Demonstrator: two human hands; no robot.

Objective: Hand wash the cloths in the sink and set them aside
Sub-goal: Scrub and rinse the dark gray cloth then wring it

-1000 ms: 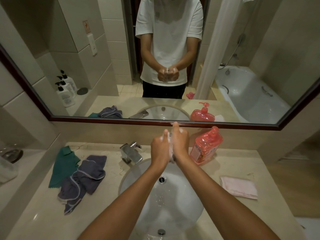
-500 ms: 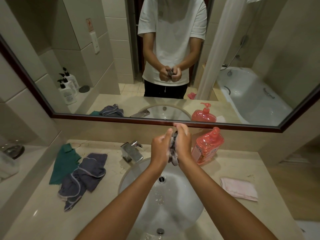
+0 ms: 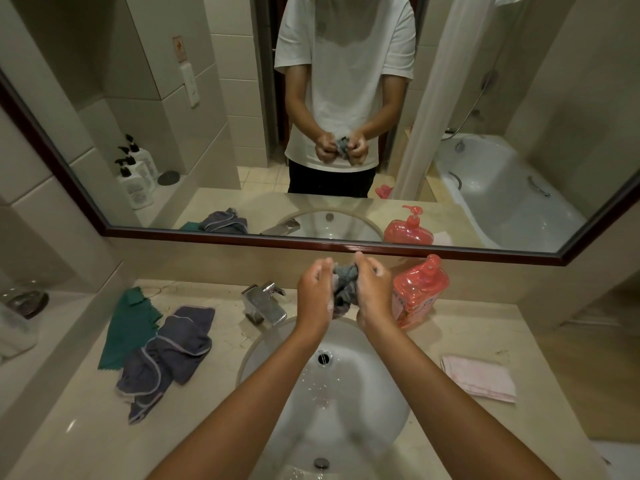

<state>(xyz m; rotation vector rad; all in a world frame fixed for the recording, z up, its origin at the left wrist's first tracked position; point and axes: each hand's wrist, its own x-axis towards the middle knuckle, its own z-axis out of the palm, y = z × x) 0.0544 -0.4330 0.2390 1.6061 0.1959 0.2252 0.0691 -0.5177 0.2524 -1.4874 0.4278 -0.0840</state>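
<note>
Between left hand [image 3: 317,292] and right hand [image 3: 372,292], both clenched round it, a bunched grey cloth [image 3: 344,287], sink [image 3: 346,393] below.

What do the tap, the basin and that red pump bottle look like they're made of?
Tap: polished chromed metal, judging by its mirror-like reflections. Basin: glossy white ceramic, probably, with a smooth glazed sheen. Red pump bottle: translucent plastic, likely, since light glows through its body.

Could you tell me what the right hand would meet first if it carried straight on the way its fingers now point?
Probably the wall strip just under the mirror frame: the right hand, gripping the grey cloth, points up and away. Depth is unclear.
</note>
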